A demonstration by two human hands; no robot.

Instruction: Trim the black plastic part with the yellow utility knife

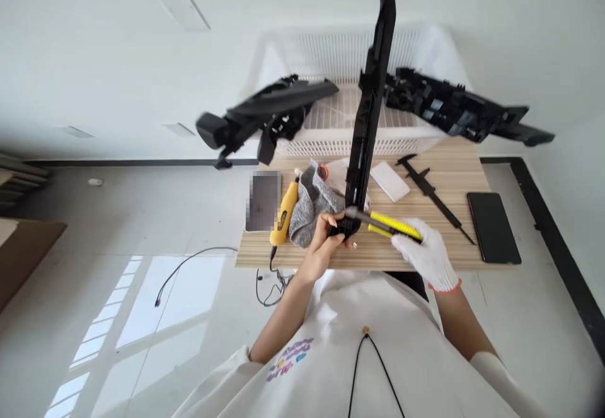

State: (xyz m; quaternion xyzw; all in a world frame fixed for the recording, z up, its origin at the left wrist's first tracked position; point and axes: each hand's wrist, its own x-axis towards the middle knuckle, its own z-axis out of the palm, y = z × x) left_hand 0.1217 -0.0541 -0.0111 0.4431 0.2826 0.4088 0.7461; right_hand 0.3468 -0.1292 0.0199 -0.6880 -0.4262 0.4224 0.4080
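Observation:
My bare left hand (322,248) is closed on the lower end of a long black plastic trim part (366,134), which stands up and away from me over the table. In my right hand (425,251), which wears a white knit glove with an orange cuff edge, is a pair of pliers with yellow handles (394,224). The dark jaws of the pliers are at the lower end of the trim part, close to my left fingers. Whether the jaws bite on the plastic cannot be made out.
A white plastic basket (331,148) stands at the back, with black plastic parts (278,106) (460,108) across its rim. On the wooden table (444,172) lie a yellow power tool (285,212), grey cloth (312,207), a grey tray (263,200), a white block (390,181), a black caliper (432,194) and a phone (494,227).

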